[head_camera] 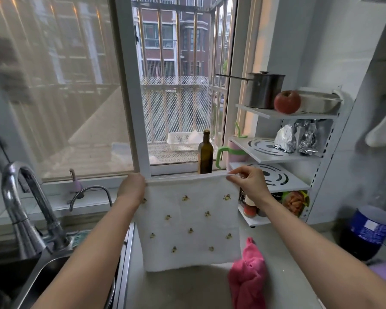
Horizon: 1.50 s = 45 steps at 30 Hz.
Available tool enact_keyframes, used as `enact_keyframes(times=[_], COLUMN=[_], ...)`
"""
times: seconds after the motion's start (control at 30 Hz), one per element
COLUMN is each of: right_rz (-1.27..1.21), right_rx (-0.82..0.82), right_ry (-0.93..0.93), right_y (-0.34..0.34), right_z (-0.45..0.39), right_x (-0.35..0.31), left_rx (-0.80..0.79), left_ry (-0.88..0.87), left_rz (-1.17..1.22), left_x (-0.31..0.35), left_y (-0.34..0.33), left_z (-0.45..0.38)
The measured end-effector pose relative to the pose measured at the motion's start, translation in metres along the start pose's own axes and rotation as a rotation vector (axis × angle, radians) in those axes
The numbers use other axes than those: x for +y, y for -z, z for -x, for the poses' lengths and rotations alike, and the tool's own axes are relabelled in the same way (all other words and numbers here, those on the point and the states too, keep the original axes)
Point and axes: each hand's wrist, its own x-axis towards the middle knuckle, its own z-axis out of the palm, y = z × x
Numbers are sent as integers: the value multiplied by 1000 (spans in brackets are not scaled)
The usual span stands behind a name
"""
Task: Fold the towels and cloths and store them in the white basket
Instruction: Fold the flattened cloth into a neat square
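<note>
I pinch the white towel point(191, 221) by its two top corners and hold it up in front of me. My left hand point(131, 185) is curled round the left corner, knuckles toward me, so the fingers themselves are hidden behind the fist. My right hand point(246, 180) nips the right corner between thumb and fingertips, the other fingers bent above it. The top edge runs taut and nearly level between my hands. The towel hangs flat as one sheet, printed with small yellow-brown bees, and its lower edge hangs just above the grey counter point(283, 259).

Just beside the towel's lower right corner a pink cloth point(247, 277) lies crumpled on the counter, touching or nearly touching the hem; I cannot tell which. Behind the towel's top edge a dark green bottle point(205, 153) stands on the window ledge, its base hidden by the towel. Beyond it, outside the open window, a white basket point(179, 141) sits on the mesh ledge with something white in it.

To my left are the sink point(42, 270) and its curved metal tap point(25, 197). To my right a white rack point(299, 152) holds a steel pot point(264, 90), a red apple point(287, 102) and foil packets point(295, 139). Near my right forearm stands a dark soda bottle point(369, 226).
</note>
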Motion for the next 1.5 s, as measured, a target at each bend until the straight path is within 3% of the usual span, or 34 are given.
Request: enact_keyframes(times=[0.17,0.27,0.37,0.5,0.57,0.77,0.9,1.03,1.13,1.23,1.33,1.43,1.5], right_rz=[-62,27,452,1056,1168,837,730,802,743,789,798,891,999], right_rx=[37,55,67,-112,-126,-73,-26,-169,-40,-65,-26,-86,-184], right_ry=[-47,7,140,243,211,99,205,244,195,122,109,102,114], right_y=[-5,-2,3,8,6,2,-11,-23,-18,-16,-15,-13,-13], right_z=[-1,-3,-4,-2,-1,-2,-7,-3,1,3,3,7,6], right_x=[-4,0,11,20,21,8,-5,0,7,9,6,-3,-8], left_rx=[-14,6,-1,-80,-78,-191,-224,-155,20,141,108,-1,12], left_ry=[-17,-44,-117,-187,-188,-193,-279,-231,-197,-229,-294,-285,-271], left_rz=[-27,-30,8,61,111,209,-155,-215,-36,60,-16,-106,-129], left_x=[-1,-3,-2,1,1,-12,-6,-8,-6,-4,-1,-1,0], left_y=[-6,-6,-3,0,0,19,35,29,29,32,34,33,32], left_z=[2,3,5,11,15,16,21,29,35,40,41,41,43])
